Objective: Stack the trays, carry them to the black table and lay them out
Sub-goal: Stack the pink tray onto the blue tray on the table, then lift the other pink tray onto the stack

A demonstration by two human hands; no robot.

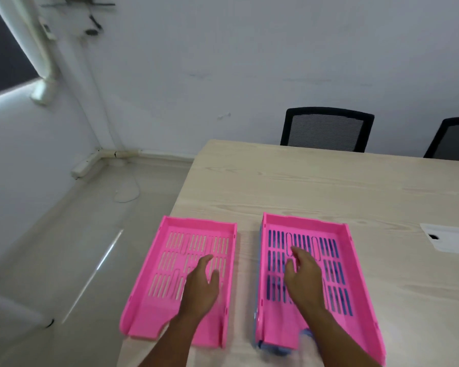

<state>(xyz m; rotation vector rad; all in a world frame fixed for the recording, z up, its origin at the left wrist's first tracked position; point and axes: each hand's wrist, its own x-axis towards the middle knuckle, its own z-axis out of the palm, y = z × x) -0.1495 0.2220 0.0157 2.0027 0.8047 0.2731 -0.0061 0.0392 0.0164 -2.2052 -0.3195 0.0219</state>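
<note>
On the pale wooden table (329,186), two pink trays lie side by side: my left hand (200,284) hovers, fingers loose and grasping nothing, over the left pink tray (170,266), while my right hand (304,276), equally unclenched, spreads above the right pink tray (347,260) (nested on a blue tray (276,349)).

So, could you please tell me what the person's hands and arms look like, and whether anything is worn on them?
Both are bare: the left hand and right hand show no gloves, rings, watch or bracelets. The forearms are uncovered as far as the bottom edge of the picture, with no sleeve in view. No markings are visible.
</note>
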